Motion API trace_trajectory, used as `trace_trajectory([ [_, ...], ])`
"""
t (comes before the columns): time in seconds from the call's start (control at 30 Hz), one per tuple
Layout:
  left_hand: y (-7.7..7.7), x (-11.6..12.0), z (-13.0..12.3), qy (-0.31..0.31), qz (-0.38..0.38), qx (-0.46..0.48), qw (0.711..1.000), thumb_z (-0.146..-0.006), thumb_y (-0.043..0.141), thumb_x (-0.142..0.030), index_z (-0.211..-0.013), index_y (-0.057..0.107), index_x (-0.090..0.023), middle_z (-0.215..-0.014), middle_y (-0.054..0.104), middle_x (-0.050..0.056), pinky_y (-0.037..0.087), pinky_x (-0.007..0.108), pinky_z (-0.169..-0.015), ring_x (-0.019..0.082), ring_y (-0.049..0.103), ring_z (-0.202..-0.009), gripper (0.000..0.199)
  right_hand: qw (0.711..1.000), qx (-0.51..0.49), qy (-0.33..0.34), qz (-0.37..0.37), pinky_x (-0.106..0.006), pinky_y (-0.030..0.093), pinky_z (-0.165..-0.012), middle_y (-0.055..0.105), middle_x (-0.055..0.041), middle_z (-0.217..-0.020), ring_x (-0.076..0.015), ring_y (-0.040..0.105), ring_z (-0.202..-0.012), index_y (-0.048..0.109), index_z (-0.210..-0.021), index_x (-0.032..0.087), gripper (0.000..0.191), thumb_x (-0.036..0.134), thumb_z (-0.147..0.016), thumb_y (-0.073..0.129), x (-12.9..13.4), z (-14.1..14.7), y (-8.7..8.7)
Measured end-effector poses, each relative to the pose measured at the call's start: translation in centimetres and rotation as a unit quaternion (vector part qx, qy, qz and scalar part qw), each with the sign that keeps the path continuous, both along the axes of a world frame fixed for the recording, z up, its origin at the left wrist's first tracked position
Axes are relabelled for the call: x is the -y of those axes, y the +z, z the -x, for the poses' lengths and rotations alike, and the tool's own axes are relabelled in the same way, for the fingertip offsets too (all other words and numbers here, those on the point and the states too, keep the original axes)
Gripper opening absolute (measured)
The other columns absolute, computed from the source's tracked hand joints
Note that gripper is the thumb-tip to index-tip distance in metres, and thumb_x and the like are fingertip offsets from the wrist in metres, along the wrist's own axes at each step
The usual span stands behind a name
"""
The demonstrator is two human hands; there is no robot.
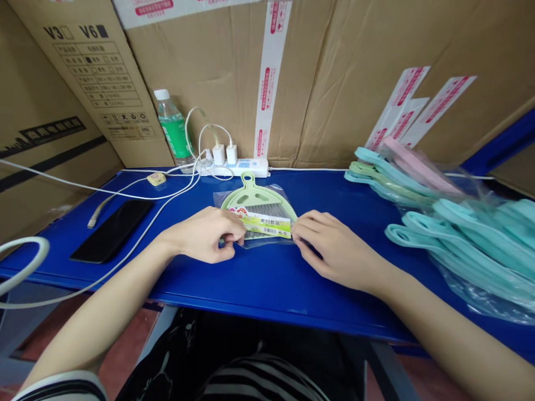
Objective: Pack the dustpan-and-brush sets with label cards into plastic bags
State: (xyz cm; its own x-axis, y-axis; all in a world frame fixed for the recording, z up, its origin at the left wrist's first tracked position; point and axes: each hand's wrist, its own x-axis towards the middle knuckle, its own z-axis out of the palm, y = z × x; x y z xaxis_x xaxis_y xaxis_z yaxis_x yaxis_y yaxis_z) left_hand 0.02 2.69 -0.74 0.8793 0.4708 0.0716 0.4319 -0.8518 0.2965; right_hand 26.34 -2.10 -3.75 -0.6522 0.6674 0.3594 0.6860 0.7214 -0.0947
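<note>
A light green dustpan and brush set [247,195] lies on the blue table in a clear plastic bag, its handle pointing away from me. Across its wide end runs a yellow-green and white label [267,224], with grey bristles showing around it. My left hand [204,234] is closed at the left side of the bag, fingers curled under. On the opposite side my right hand [330,245] has its fingers bent together, with the tips at the label's right end. What exactly lies between the fingertips is partly hidden.
More bagged dustpan sets, turquoise [472,239], green and pink, are piled at the right. A black phone [112,231], white cables and a yellow-white plug [156,179] lie left. A power strip [246,166] and a bottle [173,128] stand before large cardboard boxes [309,83].
</note>
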Motion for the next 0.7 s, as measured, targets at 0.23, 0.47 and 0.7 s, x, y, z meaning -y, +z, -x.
trace_trajectory([
  [0.23, 0.2, 0.3, -0.1, -0.019, -0.003, -0.009, 1.0, -0.062, 0.045, -0.009, -0.059, 0.038, -0.02, -0.07, 0.064, -0.001, 0.04, 0.024, -0.061, 0.013, 0.058, -0.066, 0.013, 0.999, -0.035, -0.036, 0.007, -0.042, 0.048, -0.078, 0.068, -0.0109, -0.1, -0.0254, 0.06, -0.091, 0.06, -0.091, 0.021, 0.023, 0.025, -0.098, 0.039, -1.3, -0.3, -0.5],
  [0.47, 0.4, 0.4, -0.2, -0.026, -0.007, -0.013, 1.0, -0.063, 0.045, -0.008, -0.06, 0.035, -0.02, -0.062, 0.052, -0.003, 0.033, 0.025, -0.054, 0.011, 0.046, -0.056, 0.016, 0.999, -0.003, -0.038, -0.036, -0.044, 0.051, -0.082, 0.07, -0.0122, -0.11, -0.0276, 0.061, -0.101, 0.066, -0.105, 0.018, 0.019, 0.029, -0.092, 0.056, -2.2, 0.0, -1.2],
  [0.7, 0.4, 0.4, -0.2, -0.026, -0.002, -0.018, 0.999, -0.063, 0.046, -0.007, -0.059, 0.035, -0.02, -0.06, 0.047, -0.004, 0.032, 0.026, -0.054, 0.011, 0.043, -0.056, 0.017, 0.998, -0.015, -0.042, -0.038, -0.038, 0.05, -0.075, 0.075, -0.0069, -0.097, -0.0243, 0.062, -0.089, 0.07, -0.097, 0.02, 0.019, 0.019, -0.094, 0.051, -2.4, -0.1, -1.4],
])
